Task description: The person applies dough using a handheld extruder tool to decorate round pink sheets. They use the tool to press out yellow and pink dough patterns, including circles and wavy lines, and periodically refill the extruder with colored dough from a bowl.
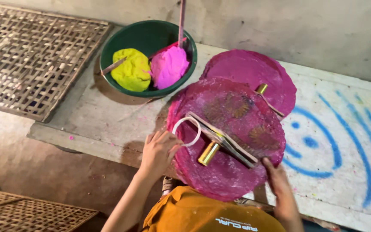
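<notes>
Between your hands lies the magenta disc (pixel 228 141) on the table (pixel 348 172); your left hand (pixel 159 151) pinches a white ring (pixel 186 131) at its edge, your right hand (pixel 276 178) presses flat on its rim.

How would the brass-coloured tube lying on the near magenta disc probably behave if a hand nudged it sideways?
The brass-coloured tube looks round and smooth, so it would probably roll. It rests against a flat wooden strip, which might stop it. It looks like metal, so it is likely stiff.
</notes>
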